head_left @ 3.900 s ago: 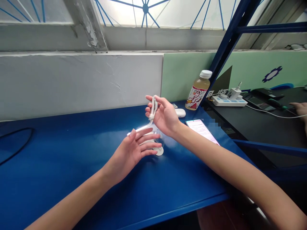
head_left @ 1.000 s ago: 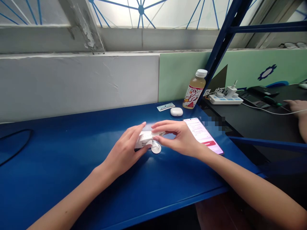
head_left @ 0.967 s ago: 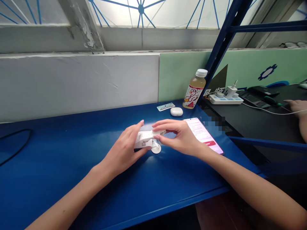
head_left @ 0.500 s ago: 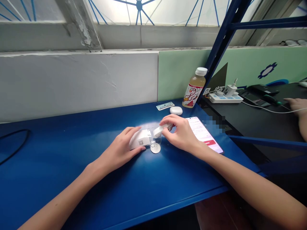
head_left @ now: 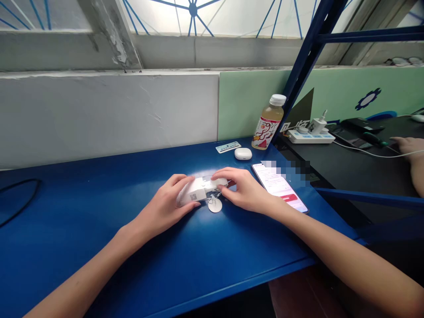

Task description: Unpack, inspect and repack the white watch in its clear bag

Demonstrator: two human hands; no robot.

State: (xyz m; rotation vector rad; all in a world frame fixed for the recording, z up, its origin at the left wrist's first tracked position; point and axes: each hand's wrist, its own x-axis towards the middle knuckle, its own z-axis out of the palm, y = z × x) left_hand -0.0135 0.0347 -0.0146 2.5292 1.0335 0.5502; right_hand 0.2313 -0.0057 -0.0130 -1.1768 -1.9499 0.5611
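On the blue counter (head_left: 99,212) the left hand (head_left: 167,201) keeps its grip wrapped round the white box (head_left: 194,193), while the right hand (head_left: 245,194), which had drawn the small white piece (head_left: 219,181) aside, now pinches it against the box's end, beside the round disc (head_left: 215,205).

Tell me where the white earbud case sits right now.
In the head view, the earbud case lies on the blue table, right of centre, between the small card and the bottle, beyond the right hand.
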